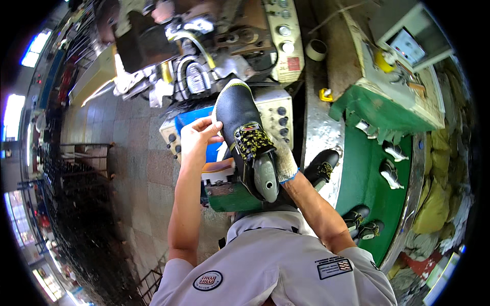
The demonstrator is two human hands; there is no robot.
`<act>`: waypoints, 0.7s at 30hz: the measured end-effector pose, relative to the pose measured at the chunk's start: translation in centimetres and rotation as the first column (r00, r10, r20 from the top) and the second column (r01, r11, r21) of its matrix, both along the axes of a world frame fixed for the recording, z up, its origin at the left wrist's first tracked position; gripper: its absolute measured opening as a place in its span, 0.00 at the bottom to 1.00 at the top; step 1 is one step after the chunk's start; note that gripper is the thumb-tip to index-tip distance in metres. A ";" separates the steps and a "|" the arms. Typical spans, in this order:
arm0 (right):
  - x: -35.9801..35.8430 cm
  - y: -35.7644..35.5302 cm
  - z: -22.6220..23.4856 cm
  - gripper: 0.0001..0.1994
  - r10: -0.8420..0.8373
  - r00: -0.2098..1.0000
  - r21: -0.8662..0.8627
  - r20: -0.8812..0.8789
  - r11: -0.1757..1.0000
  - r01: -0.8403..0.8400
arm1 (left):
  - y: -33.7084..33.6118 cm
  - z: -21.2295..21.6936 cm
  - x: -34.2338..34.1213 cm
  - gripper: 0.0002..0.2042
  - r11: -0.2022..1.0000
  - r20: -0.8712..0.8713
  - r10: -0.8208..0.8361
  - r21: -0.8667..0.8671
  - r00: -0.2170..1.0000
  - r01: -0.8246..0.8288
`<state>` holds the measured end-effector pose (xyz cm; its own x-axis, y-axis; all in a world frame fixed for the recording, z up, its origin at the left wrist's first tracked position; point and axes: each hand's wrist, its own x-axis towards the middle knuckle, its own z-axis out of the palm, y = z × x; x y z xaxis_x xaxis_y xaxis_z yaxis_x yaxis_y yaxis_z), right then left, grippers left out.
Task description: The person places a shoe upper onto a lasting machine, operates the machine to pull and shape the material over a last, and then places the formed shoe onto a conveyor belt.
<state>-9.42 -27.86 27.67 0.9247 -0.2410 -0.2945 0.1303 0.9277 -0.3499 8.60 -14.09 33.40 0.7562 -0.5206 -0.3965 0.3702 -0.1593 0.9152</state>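
Note:
A black shoe (240, 115) with yellow-and-black laces sits on a grey last (266, 178) and is held up in front of a machine. My left hand (198, 136), bare, pinches the shoe's left side near the toe. My right hand (285, 162) wears a white knit glove and grips the shoe from behind at the lace and heel part; most of that hand is hidden by the shoe.
A cream control box with knobs (278, 115) and a machine head with hoses (196, 69) stand just beyond the shoe. A green conveyor belt (365, 178) on the right carries several black shoes (321, 166). A tape roll (316, 49) lies further back. Tiled floor on the left.

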 end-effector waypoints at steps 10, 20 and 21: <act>13.5 2.0 0.3 0.26 -0.086 0.996 -0.383 -0.015 0.921 0.073 | 3.8 -1.2 7.5 0.22 0.868 0.062 0.359 -0.390 0.931 -0.309; 16.6 1.8 -1.2 0.20 -0.280 0.944 -0.702 -0.174 0.708 0.080 | 0.3 -9.0 4.3 0.28 0.886 -0.477 0.201 -0.285 0.856 -0.366; 16.7 1.8 -1.4 0.20 -0.284 0.944 -0.709 -0.167 0.700 0.085 | 0.4 -9.0 4.7 0.29 0.895 -0.455 0.190 -0.285 0.870 -0.344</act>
<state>7.31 -26.04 26.30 0.7591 -0.6241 -0.1852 0.0906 0.3830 -0.9193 13.25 -13.68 24.44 0.6968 -0.4827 -0.5306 0.7003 0.2978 0.6488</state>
